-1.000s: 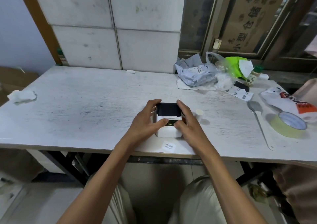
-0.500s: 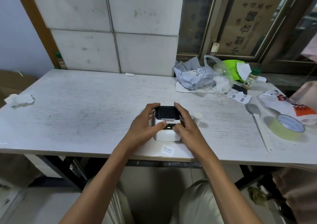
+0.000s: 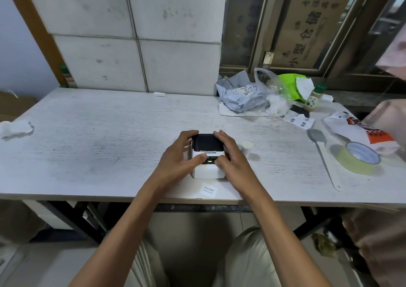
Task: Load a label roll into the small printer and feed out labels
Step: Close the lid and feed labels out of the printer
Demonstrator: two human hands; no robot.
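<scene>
While the small boxy white plastic printer (image 3: 207, 163) with its glossy black lid sits near the front edge of the scuffed, white-painted wood-grain bench (image 3: 92, 146), I see both hands wrapped around it. My left hand (image 3: 179, 158) cups the printer's left side, fingers curled over the back corner of the lid and thumb pressed on the front panel beside a small lit green light. My right hand (image 3: 231, 161) mirrors it on the right side, fingers on the lid's far corner and thumb tip on the front panel. Neither hand is fully closed; each is a loose, curved clasp against the smooth casing. A single white rectangular paper label (image 3: 208, 191) printed with "welcome" lies flat on the bench just in front of the printer. Just right of the printer stands a short white cylindrical roll core (image 3: 247, 147). Further right lie a pale yellow-green ring of tape (image 3: 358, 160) and a long white plastic scraper (image 3: 325, 161).
</scene>
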